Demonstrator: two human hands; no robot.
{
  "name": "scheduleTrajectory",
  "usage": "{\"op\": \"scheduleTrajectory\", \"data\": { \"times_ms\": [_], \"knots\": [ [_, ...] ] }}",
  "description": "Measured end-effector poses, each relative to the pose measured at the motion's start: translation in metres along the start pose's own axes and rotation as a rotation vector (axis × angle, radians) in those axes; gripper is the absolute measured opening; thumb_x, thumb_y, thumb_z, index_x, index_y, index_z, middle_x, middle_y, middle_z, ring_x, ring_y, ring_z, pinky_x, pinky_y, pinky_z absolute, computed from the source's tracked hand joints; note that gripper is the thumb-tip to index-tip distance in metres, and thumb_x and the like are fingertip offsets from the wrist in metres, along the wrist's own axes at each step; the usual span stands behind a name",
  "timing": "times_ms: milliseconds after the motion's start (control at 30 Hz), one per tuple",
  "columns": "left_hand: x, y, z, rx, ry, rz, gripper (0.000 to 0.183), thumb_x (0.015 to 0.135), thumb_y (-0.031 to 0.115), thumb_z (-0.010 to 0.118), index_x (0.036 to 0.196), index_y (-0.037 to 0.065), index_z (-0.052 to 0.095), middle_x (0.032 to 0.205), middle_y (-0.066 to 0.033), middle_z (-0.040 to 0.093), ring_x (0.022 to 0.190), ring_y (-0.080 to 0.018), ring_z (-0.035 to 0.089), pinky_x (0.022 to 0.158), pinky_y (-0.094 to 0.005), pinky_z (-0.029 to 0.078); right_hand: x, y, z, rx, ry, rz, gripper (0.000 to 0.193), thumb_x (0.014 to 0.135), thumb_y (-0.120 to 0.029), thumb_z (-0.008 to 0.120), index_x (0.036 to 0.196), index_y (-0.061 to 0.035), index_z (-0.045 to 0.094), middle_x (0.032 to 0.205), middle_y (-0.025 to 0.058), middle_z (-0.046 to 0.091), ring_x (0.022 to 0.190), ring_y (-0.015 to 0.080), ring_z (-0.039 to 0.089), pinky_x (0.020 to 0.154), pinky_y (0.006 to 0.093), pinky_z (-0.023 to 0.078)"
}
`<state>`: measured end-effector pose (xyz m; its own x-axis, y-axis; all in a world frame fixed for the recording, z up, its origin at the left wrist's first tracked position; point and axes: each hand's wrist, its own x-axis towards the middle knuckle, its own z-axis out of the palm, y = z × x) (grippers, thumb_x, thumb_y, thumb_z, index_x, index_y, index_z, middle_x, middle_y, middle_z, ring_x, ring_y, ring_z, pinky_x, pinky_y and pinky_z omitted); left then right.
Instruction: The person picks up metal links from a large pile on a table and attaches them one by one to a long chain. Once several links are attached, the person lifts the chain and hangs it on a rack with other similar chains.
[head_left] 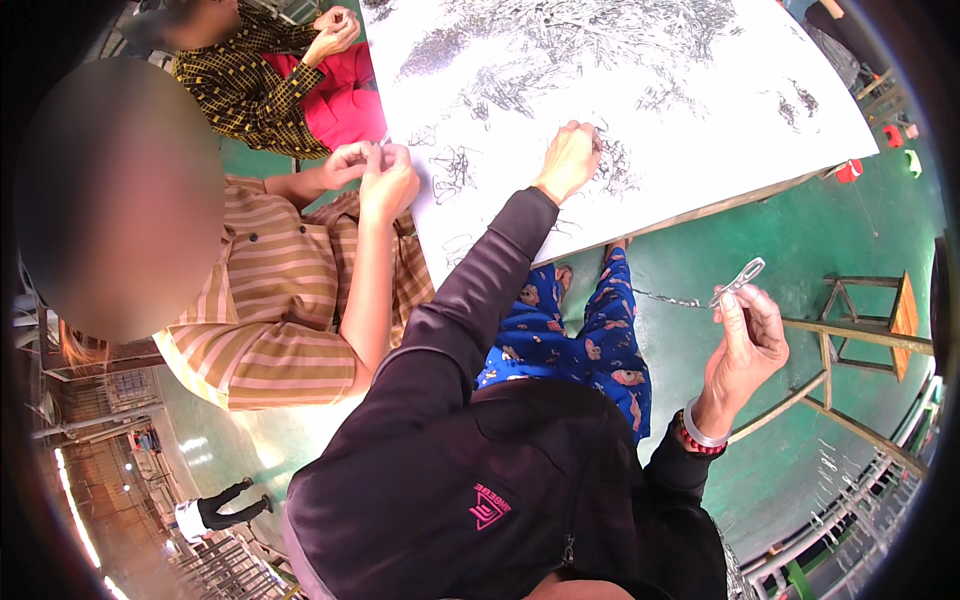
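My left hand (570, 160) reaches over the white tabletop with its fingers curled together at a loose pile of small dark metal pieces (622, 172). Whatever lies between those fingertips is hidden. Off the table to the right, my right hand (745, 345) is raised, pinching a long silver metal loop (740, 280) between thumb and fingers. A thin dark chain (668, 298) stretches leftward from near that hand; where it joins the loop is too small to tell.
More dark metal pieces (560, 60) spread over the far tabletop (720, 140). A person in a striped shirt (290, 290) sits close on my left, hands at the table edge; another in a patterned top (240, 85) sits beyond. A wooden stool (903, 318) stands right.
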<state>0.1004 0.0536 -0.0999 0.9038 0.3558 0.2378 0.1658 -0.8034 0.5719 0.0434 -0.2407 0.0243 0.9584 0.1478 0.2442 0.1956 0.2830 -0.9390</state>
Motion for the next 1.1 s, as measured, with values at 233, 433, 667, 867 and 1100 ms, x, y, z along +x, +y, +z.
{"op": "scheduleTrajectory", "data": {
  "times_ms": [233,433,667,867,1100],
  "knots": [
    [0.042,-0.011,-0.041,0.06,0.065,0.013,0.018,0.074,0.013,0.067,0.09,0.007,0.069,0.086,-0.0129,0.068,0.078,-0.0279,0.065,0.075,-0.0361,0.05,0.012,0.005,-0.001,-0.027,-0.014,0.033,0.019,0.072,0.012,0.067,0.089,0.0039,0.063,0.081,0.0082,0.06,0.073,0.0142,0.06,0.067,0.0235,0.049],
    [0.096,-0.028,-0.047,0.162,-0.064,0.016,0.014,0.075,0.012,0.066,0.087,0.008,0.071,0.084,-0.0113,0.068,0.079,-0.0272,0.065,0.074,-0.0355,0.05,0.022,0.008,-0.001,-0.061,-0.002,0.044,0.019,0.072,0.012,0.067,0.088,0.004,0.062,0.08,0.0083,0.06,0.074,0.0147,0.06,0.068,0.0243,0.05],
    [0.11,-0.019,-0.025,0.326,-0.426,0.424,0.013,0.079,0.017,0.062,0.09,0.011,0.065,0.087,-0.0072,0.065,0.091,-0.0242,0.059,0.079,-0.0359,0.048,0.03,0.013,0.001,-0.068,-0.005,0.072,0.019,0.072,0.011,0.067,0.089,0.0037,0.062,0.08,0.0081,0.06,0.074,0.0148,0.061,0.068,0.0234,0.049],
    [0.12,-0.001,-0.055,0.342,-0.461,0.444,0.016,0.083,0.021,0.057,0.089,0.007,0.061,0.081,-0.0099,0.064,0.078,-0.0269,0.062,0.072,-0.0376,0.049,0.028,0.019,0.0,-0.053,-0.025,0.046,0.02,0.072,0.012,0.067,0.089,0.0036,0.063,0.081,0.0083,0.06,0.073,0.0141,0.06,0.067,0.023,0.049],
    [0.107,0.035,-0.091,0.091,-0.434,0.334,0.022,0.081,0.021,0.062,0.095,0.004,0.064,0.087,-0.0122,0.067,0.079,-0.0242,0.064,0.074,-0.0333,0.05,0.026,0.014,0.004,-0.035,-0.054,0.024,0.019,0.072,0.012,0.066,0.089,0.0046,0.062,0.081,0.0081,0.06,0.074,0.0138,0.06,0.067,0.0236,0.05]
  ]
}}
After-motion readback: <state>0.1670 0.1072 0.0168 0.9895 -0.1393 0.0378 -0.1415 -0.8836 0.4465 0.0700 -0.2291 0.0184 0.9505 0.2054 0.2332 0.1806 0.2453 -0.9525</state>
